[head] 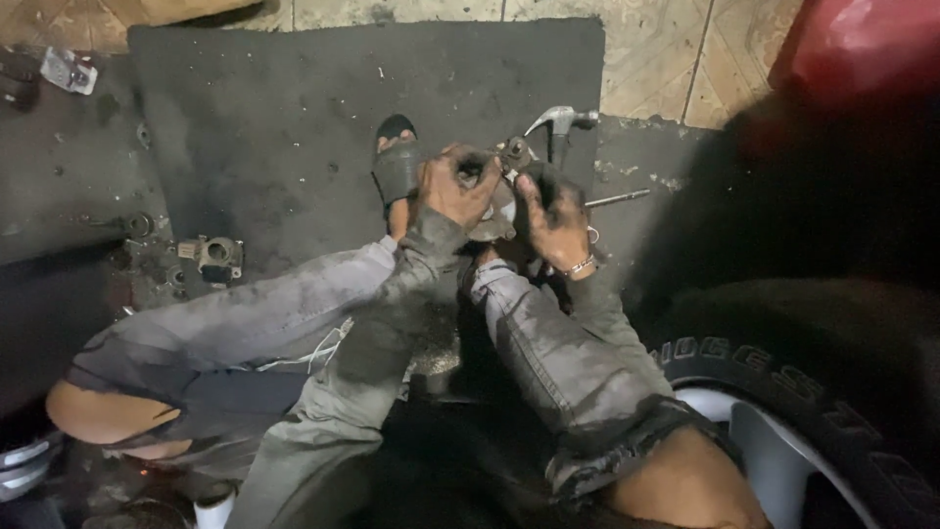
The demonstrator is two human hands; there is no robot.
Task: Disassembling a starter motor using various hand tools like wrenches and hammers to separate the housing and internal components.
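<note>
Both hands, left hand point(458, 188) and right hand point(550, 217), clamp a greasy metal part point(501, 196) over a dark mat point(294, 118); tiled floor point(666, 49) beyond.

A person sat on the floor with legs stretched forward in grimy grey trousers, both hands working a greasy metal part point(501, 201) held between them. The left hand point(455, 186) gripped the part from the left side, fingers curled over its top. The right hand point(553, 220), wearing a bracelet at the wrist, clasped it from the right. A sandalled foot point(397, 167) rested on a dark mat point(294, 108) just beyond the hands. A hammer point(560, 120) lay near the mat's edge, with a thin metal rod point(617, 199) beside it. Another small metal part point(215, 257) sat to the left. A tyre point(783, 392) lay at the right.
</note>
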